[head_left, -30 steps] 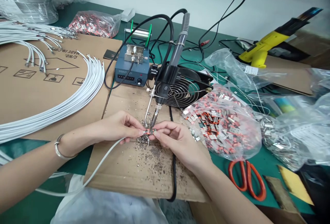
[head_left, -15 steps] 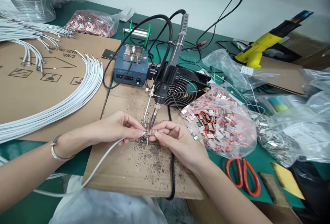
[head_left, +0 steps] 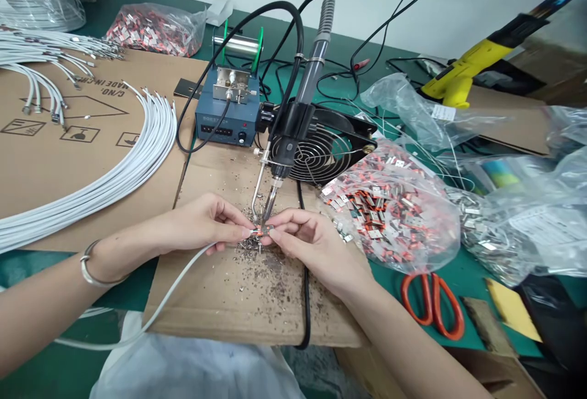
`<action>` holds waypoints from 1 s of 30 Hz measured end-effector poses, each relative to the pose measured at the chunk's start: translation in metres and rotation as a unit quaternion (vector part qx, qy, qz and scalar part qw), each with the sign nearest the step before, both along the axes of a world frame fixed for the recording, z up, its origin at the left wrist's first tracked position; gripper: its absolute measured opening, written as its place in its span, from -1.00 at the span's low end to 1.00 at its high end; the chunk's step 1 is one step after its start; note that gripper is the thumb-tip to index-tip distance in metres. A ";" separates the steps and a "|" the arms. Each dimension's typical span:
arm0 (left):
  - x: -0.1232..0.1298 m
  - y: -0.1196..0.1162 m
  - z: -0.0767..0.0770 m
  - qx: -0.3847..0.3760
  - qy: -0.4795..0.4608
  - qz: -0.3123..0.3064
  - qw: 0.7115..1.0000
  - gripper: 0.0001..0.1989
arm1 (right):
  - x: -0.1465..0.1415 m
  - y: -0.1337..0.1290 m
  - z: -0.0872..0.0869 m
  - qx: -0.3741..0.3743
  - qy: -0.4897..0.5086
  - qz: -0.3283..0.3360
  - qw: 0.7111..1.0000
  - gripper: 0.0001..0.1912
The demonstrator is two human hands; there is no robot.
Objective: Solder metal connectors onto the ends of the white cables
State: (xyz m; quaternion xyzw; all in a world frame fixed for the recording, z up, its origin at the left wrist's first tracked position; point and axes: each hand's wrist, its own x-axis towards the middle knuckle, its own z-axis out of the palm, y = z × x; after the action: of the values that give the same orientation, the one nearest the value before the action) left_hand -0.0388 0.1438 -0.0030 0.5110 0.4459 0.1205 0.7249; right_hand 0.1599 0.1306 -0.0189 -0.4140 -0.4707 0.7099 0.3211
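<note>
My left hand (head_left: 215, 226) pinches the end of a white cable (head_left: 177, 292), which trails down toward my lap. Between thumb and fingers of my right hand (head_left: 309, 240) is a small USB connector (head_left: 266, 230) with a metal shell and an orange part. The cable end meets the connector's orange side right under the tip of a soldering iron (head_left: 270, 203), held in a fixed stand. A thin bent metal tube (head_left: 257, 185) comes down beside the tip. Whether the tip touches the joint cannot be made out.
A blue solder feeder (head_left: 227, 108) with a solder reel (head_left: 241, 46) stands behind, beside a black fan (head_left: 321, 151). Bagged connectors (head_left: 389, 209) and orange-handled scissors (head_left: 432, 306) lie right. Bundled white cables (head_left: 137, 172) lie left on cardboard (head_left: 82, 160). Debris dots the work board (head_left: 206, 307).
The view has shifted slightly. My hands still hold the cable and USB connector under the iron, with the joint now slightly left relative to the tip.
</note>
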 end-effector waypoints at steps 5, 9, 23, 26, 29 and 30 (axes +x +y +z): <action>0.000 -0.001 0.000 -0.010 0.002 0.001 1.000 -0.73 | 0.000 0.000 -0.001 0.014 -0.018 0.000 1.000 -0.87; 0.000 -0.003 0.003 0.002 -0.008 0.005 1.000 -0.76 | 0.001 0.000 -0.001 0.015 -0.021 0.002 1.000 -0.85; -0.001 -0.006 0.002 -0.001 -0.039 0.014 0.999 -0.79 | 0.006 -0.002 -0.003 0.009 -0.008 0.013 1.000 -0.79; 0.000 -0.006 0.003 -0.006 -0.026 0.025 0.999 -0.81 | 0.005 -0.003 -0.003 0.019 -0.003 0.015 1.000 -0.80; 0.002 -0.005 0.003 -0.004 -0.013 0.031 0.999 -0.82 | 0.003 -0.002 -0.003 0.020 0.000 0.013 1.000 -0.82; 0.002 -0.005 0.002 -0.001 -0.011 0.032 0.999 -0.81 | 0.003 -0.002 -0.004 0.018 0.000 0.012 1.000 -0.83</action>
State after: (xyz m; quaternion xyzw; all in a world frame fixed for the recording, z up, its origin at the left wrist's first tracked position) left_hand -0.0370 0.1383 -0.0006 0.4941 0.4541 0.1489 0.7263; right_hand 0.1629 0.1285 -0.0227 -0.4022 -0.4884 0.7054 0.3197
